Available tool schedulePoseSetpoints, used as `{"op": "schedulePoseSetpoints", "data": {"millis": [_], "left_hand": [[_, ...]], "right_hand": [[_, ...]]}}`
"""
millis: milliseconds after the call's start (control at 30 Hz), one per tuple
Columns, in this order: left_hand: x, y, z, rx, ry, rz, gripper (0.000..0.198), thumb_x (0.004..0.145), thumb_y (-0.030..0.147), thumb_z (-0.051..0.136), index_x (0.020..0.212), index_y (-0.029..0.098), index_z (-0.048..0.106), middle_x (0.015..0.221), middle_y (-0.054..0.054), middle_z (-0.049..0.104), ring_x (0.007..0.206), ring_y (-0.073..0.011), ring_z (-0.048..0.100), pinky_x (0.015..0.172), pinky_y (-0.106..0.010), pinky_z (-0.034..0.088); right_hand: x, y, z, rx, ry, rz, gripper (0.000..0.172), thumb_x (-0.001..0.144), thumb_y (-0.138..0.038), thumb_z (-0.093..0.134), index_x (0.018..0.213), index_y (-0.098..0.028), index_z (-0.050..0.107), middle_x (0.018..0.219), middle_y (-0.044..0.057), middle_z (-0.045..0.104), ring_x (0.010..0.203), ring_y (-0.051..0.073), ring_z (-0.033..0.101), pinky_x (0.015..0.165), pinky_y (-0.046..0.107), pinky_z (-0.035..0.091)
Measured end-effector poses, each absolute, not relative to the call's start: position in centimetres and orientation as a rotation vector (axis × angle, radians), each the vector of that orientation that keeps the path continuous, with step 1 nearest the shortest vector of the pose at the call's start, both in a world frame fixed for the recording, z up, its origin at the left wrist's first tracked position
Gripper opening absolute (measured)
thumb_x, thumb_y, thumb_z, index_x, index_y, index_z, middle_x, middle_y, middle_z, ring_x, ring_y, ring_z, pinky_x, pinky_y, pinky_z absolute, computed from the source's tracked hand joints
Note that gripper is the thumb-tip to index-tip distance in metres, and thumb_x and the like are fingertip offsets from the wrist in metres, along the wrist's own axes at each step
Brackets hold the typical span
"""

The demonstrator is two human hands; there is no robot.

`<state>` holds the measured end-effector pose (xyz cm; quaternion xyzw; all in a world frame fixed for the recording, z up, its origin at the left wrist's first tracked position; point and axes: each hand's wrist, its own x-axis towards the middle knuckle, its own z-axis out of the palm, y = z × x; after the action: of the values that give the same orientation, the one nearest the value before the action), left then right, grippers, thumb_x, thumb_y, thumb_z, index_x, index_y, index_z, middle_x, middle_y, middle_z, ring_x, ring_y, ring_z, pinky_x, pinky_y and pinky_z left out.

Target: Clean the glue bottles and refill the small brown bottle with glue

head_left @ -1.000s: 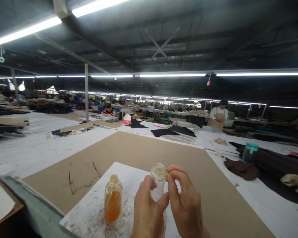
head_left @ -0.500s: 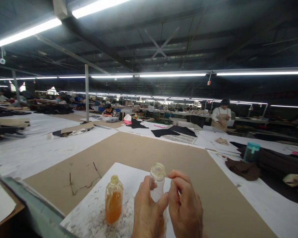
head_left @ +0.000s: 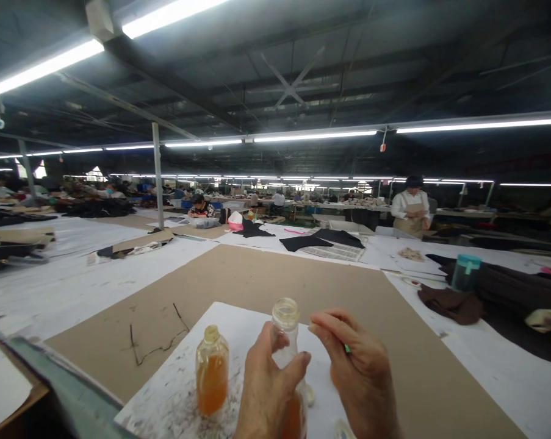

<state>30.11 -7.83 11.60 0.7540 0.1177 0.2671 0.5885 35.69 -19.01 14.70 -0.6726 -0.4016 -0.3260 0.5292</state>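
My left hand (head_left: 268, 381) is wrapped round a clear bottle (head_left: 285, 314) with an uncovered mouth and orange liquid low inside. Just to the right of its neck, my right hand (head_left: 360, 360) is closed in a pinch. A speck of green shows between its fingers, too small to name. A second clear bottle (head_left: 212, 375), about half full of orange liquid and with a yellowish top, stands upright on a stained white sheet (head_left: 257, 317). Close by the held bottle lie a small pale object (head_left: 309, 395) and a partly cut-off roundish piece (head_left: 343, 430).
A thin, bent black wire-like thing (head_left: 158, 352) lies on the brown board (head_left: 339, 283). At right are a teal-lidded cup (head_left: 466, 274) and dark brown cloth (head_left: 451, 305). Black cloth pieces (head_left: 305, 242) lie farther back. A co-worker (head_left: 411, 210) in an apron stands beyond.
My right hand has moved right, away from the bottle's mouth, and turned, so the green speck and the pale pieces now show. My left hand still holds the bottle, shifted slightly left.
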Motion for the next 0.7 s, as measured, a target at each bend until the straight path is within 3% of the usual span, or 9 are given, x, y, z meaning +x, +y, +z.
{"op": "schedulePoseSetpoints", "data": {"millis": [267, 700], "left_hand": [[30.6, -7.2, 10.9, 1.73, 0.183, 0.64, 0.024, 0.066, 0.03, 0.062, 0.085, 0.018, 0.056, 0.081, -0.003, 0.061, 0.083, -0.0229, 0.056, 0.071, -0.03, 0.043], [30.5, -7.2, 10.7, 1.757, 0.198, 0.629, 0.028, 0.064, 0.029, 0.062, 0.089, 0.017, 0.056, 0.084, -0.005, 0.061, 0.086, -0.0251, 0.056, 0.074, -0.033, 0.043]], "right_hand": [[35.9, -18.2, 14.5, -1.517, -0.871, -0.594, 0.012, 0.081, -0.019, 0.06, 0.082, -0.022, 0.071, 0.072, 0.0, 0.063, 0.062, 0.013, 0.061, 0.056, 0.018, 0.048], [36.8, -18.7, 16.3, -1.554, -0.779, -0.078, 0.009, 0.073, -0.023, 0.063, 0.069, -0.02, 0.07, 0.064, -0.002, 0.061, 0.061, 0.013, 0.051, 0.057, 0.024, 0.039]]}}
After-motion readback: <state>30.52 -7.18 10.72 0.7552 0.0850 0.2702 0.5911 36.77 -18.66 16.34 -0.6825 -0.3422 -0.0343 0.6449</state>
